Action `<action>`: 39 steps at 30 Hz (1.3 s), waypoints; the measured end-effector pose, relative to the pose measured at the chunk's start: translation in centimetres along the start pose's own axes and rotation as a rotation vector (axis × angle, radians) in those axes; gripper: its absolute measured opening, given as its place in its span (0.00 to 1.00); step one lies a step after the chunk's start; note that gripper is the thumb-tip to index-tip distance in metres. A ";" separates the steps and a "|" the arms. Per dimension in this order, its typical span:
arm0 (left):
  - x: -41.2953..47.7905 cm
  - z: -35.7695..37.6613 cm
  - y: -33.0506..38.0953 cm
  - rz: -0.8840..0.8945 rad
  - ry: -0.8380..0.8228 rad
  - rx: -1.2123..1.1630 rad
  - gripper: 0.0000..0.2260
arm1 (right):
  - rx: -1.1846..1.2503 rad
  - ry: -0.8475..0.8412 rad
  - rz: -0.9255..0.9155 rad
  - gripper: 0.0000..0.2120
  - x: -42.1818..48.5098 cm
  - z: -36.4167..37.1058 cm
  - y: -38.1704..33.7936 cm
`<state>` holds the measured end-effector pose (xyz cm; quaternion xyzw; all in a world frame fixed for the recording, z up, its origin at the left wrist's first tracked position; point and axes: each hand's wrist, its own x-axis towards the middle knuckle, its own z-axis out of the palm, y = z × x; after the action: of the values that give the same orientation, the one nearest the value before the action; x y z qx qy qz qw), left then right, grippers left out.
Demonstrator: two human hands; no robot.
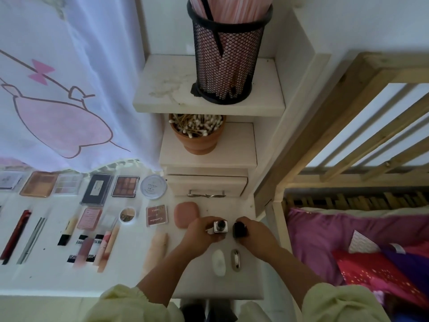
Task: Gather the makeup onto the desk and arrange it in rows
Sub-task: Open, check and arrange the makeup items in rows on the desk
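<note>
Makeup in hand first: a small silver bottle (pixel 220 226) is pinched upright by the left grip (pixel 202 235), fingers curled round its sides. A squat black piece (pixel 240 229) is clamped in the right grip (pixel 257 235) just beside it. Whether the black piece is the bottle's cap or a separate item can't be told from up here. Both are held low at the right end of the counter (pixel 130 282), probably so they can be set down side by side in the gap there.

Just nearer the person, a white oval thing (pixel 218 262) and a shiny metal oval (pixel 236 260) are laid parallel, so the same row logic seems to be applied. Beyond the hands, a pink compact (pixel 185 214) and a blush palette (pixel 156 215) are lined up. Further left the rows are filled: palettes along the back, sticks and tubes in front. Going by that, the job looks mostly done, with only this right corner left to be sorted.

Behind it all, a terracotta pot (pixel 197 133) of cotton swabs is parked on a small drawer unit (pixel 206 185), and a black mesh cup (pixel 228 61) is kept on the shelf above, off the working surface.
</note>
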<state>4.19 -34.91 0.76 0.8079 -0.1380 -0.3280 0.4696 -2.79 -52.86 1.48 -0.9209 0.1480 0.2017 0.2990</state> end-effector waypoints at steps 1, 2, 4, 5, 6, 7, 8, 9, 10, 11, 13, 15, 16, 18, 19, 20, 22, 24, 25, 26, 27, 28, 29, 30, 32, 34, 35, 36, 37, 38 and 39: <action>-0.1 0.0 -0.1 -0.015 0.004 0.004 0.21 | 0.002 -0.014 0.017 0.23 -0.1 -0.1 -0.1; -0.2 -0.1 -0.2 -0.038 0.002 0.003 0.24 | 0.009 -0.024 0.032 0.28 -0.2 -0.1 0.0; -0.6 -0.6 -0.4 -0.084 0.006 -0.008 0.27 | 0.000 -0.022 0.055 0.32 -0.5 -0.8 0.1; -1.0 -1.0 -0.6 -0.099 0.028 -0.006 0.28 | -0.009 -0.009 0.066 0.32 -0.6 -1.3 0.2; -1.4 -1.6 -0.9 -0.109 0.068 0.004 0.28 | -0.011 0.009 0.076 0.32 -0.8 -2.0 0.2; -1.9 -2.2 -1.1 -0.115 0.127 0.017 0.26 | -0.006 0.031 0.082 0.30 -1.1 -2.8 0.0; -2.5 -3.0 -1.2 -0.113 0.204 0.033 0.24 | 0.003 0.061 0.076 0.27 -1.3 -3.5 -0.3; -3.1 -3.8 -1.4 -0.102 0.285 0.042 0.22 | 0.019 0.104 0.059 0.23 -1.6 -4.4 -0.9; -3.7 -4.6 -1.4 -0.083 0.365 0.034 0.19 | 0.038 0.155 0.033 0.19 -1.9 -5.2 -1.8; -4.3 -5.3 -1.4 -0.066 0.443 0.016 0.16 | 0.058 0.210 -0.002 0.15 -2.2 -5.8 -2.9; -5.5 -6.4 -1.4 -0.064 0.580 -0.028 0.13 | 0.098 0.283 -0.096 0.11 -2.8 -6.7 -5.8; -6.6 -7.0 -1.8 -0.090 0.714 -0.059 0.12 | 0.147 0.277 -0.208 0.09 -3.1 -6.3 -8.9; -7.1 -7.1 -2.1 -0.109 0.767 -0.072 0.11 | 0.175 0.253 -0.250 0.09 -3.2 -5.7 -10.3; -8.4 -7.3 -3.3 -0.165 0.840 -0.125 0.11 | 0.186 0.154 -0.294 0.09 -3.0 -3.6 -13.0; -8.9 -7.3 -4.1 -0.195 0.846 -0.144 0.11 | 0.158 0.084 -0.294 0.10 -2.7 -2.4 -14.1; -9.5 -7.2 -4.9 -0.224 0.834 -0.145 0.11 | 0.115 0.005 -0.281 0.10 -2.3 -0.9 -15.0; -10.5 -6.9 -6.5 -0.284 0.791 -0.117 0.12 | 0.042 -0.154 -0.227 0.10 -1.4 2.1 -16.3; -11.1 -6.7 -7.7 -0.350 0.727 -0.072 0.15 | 0.012 -0.214 -0.168 0.08 -0.5 4.7 -17.0; -11.2 -6.6 -8.2 -0.381 0.686 -0.037 0.17 | 0.008 -0.211 -0.135 0.08 0.0 5.7 -17.2; -11.3 -6.5 -8.7 -0.398 0.645 0.011 0.20 | 0.018 -0.203 -0.092 0.09 0.3 6.7 -17.2; -11.3 -6.3 -9.0 -0.403 0.604 0.063 0.22 | 0.041 -0.191 -0.042 0.10 0.7 7.3 -17.2; -11.2 -6.1 -9.1 -0.403 0.567 0.111 0.24 | 0.070 -0.181 0.007 0.11 1.1 7.9 -17.1; -11.3 -6.1 -9.1 -0.413 0.527 0.153 0.26 | 0.105 -0.176 0.051 0.11 1.5 8.5 -17.1; -11.3 -6.1 -9.0 -0.428 0.487 0.198 0.26 | 0.140 -0.168 0.089 0.12 1.8 9.0 -17.0; -11.2 -6.1 -9.1 -0.448 0.424 0.288 0.27 | 0.205 -0.153 0.157 0.13 2.4 9.8 -17.1; -10.9 -6.5 -9.2 -0.451 0.386 0.338 0.27 | 0.255 -0.120 0.209 0.18 2.9 10.3 -17.4; -10.7 -6.8 -9.3 -0.447 0.364 0.356 0.26 | 0.267 -0.099 0.238 0.21 3.1 10.5 -17.8; -10.6 -7.0 -9.3 -0.435 0.343 0.372 0.25 | 0.271 -0.080 0.260 0.24 3.2 10.6 -18.0; -10.5 -7.1 -9.4 -0.423 0.318 0.380 0.24 | 0.271 -0.072 0.272 0.25 3.3 10.6 -18.2; -10.4 -7.2 -9.6 -0.410 0.297 0.384 0.24 | 0.277 -0.074 0.277 0.24 3.3 10.7 -18.3; -10.5 -7.5 -9.7 -0.403 0.274 0.383 0.23 | 0.289 -0.083 0.282 0.23 3.3 10.8 -18.4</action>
<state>0.49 -19.30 -0.68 0.9296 0.0300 -0.2704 0.2486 4.27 -32.44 0.96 -0.8296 0.2902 0.2560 0.4025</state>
